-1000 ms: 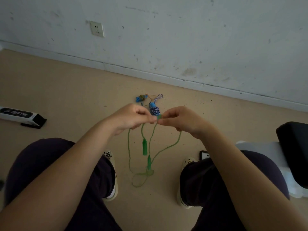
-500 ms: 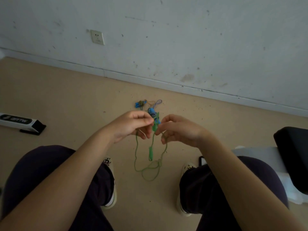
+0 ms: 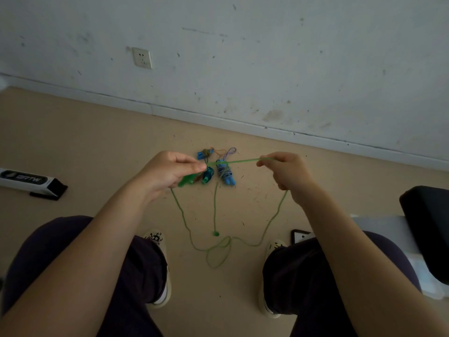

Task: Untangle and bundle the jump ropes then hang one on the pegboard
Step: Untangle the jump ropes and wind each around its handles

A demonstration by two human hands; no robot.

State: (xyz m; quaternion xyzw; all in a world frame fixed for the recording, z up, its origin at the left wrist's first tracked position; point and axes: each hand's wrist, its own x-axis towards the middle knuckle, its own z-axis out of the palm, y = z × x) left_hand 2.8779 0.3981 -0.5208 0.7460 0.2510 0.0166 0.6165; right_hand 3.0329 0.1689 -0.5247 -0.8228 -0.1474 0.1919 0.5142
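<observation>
Now both hands pinch the green rope (image 3: pixel 239 162): left hand (image 3: pixel 170 171) also holding a handle (image 3: pixel 185 180), right hand (image 3: pixel 286 170) stretching a span. Fold even lengths, keeping tension.

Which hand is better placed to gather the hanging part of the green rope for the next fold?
Probably the right hand. It pinches only the green rope, which it can let slide. The left hand also holds a green handle, so it should anchor.
</observation>
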